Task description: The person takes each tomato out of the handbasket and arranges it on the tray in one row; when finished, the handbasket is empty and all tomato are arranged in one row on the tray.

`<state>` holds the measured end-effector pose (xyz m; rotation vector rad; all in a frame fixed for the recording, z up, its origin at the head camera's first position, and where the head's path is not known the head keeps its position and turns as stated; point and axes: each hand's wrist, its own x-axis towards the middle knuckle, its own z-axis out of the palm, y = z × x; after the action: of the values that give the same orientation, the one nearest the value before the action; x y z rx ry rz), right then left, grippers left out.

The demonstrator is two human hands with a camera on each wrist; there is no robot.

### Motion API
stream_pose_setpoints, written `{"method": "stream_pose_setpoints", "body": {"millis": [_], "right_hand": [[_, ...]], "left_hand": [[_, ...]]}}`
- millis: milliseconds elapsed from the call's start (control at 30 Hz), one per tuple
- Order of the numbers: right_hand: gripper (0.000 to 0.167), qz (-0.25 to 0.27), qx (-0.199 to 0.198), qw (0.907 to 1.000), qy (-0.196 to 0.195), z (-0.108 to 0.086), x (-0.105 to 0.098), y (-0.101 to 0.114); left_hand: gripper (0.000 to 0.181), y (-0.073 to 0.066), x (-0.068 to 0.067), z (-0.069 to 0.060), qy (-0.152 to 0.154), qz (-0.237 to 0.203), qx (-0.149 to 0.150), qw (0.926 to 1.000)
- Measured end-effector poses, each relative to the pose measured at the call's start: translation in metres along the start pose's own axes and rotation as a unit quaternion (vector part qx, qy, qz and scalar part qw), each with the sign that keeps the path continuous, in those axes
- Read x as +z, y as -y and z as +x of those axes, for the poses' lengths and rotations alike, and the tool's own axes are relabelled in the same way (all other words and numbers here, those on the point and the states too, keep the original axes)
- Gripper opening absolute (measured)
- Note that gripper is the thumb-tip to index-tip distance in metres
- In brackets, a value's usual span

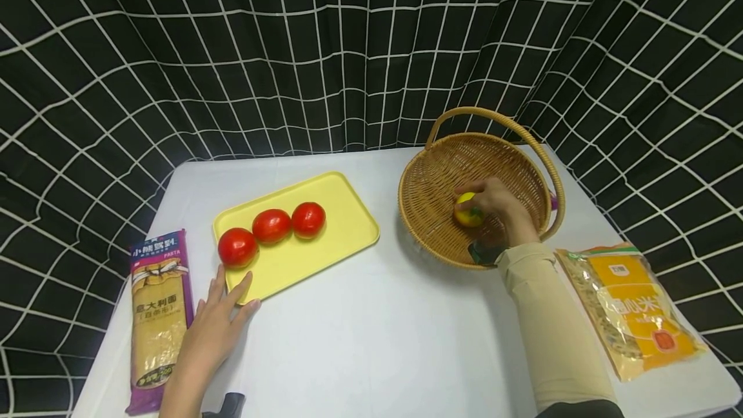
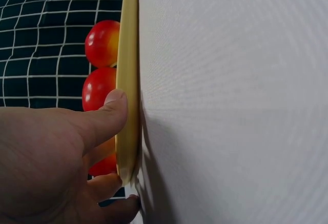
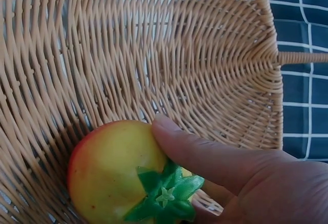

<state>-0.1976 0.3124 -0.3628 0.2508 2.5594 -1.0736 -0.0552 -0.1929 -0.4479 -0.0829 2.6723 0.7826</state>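
My right hand [image 1: 493,202] reaches down into a wicker basket [image 1: 426,179] and holds a yellow and red tomato [image 3: 115,167] with a green star-shaped leafy top. In the right wrist view the thumb lies along the tomato's side; the other fingers are mostly hidden. My left hand [image 1: 217,321] rests at the near left corner of a yellow tray [image 1: 342,211], fingers spread and fairly straight. Its thumb touches the tray's rim in the left wrist view. Three red tomatoes lie in a row on the tray: one [image 1: 238,248] by the left hand, another [image 1: 271,226], then a third [image 1: 309,220].
Left of the tray lies a long pasta packet [image 1: 159,315]. An orange and clear bag [image 1: 629,308] lies right of my right forearm. The basket's arched handle [image 1: 511,124] rises over its far right side. A dark cloth with white grid lines [image 1: 348,50] surrounds the white table [image 1: 371,340].
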Motion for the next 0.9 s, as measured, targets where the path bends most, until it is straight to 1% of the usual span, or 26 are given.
{"method": "stream_pose_setpoints", "body": {"millis": [133, 500, 667, 900], "right_hand": [[0.048, -0.020, -0.014, 0.9997, -0.002, 0.002, 0.000, 0.000], [0.049, -0.031, -0.022, 0.9992, -0.012, 0.000, -0.002, 0.001], [0.050, -0.022, -0.023, 0.9993, -0.021, 0.000, -0.002, 0.005], [0.052, -0.025, -0.049, 0.9978, -0.038, -0.004, -0.005, 0.018]], "left_hand": [[0.072, 0.000, 0.000, 0.000, -0.001, 0.000, 0.001, 1.0000], [0.071, -0.001, 0.000, -0.001, -0.004, -0.003, 0.001, 1.0000], [0.071, -0.001, -0.001, -0.001, -0.001, -0.005, -0.002, 1.0000], [0.071, -0.002, -0.001, -0.002, -0.003, -0.004, 0.000, 1.0000]]}}
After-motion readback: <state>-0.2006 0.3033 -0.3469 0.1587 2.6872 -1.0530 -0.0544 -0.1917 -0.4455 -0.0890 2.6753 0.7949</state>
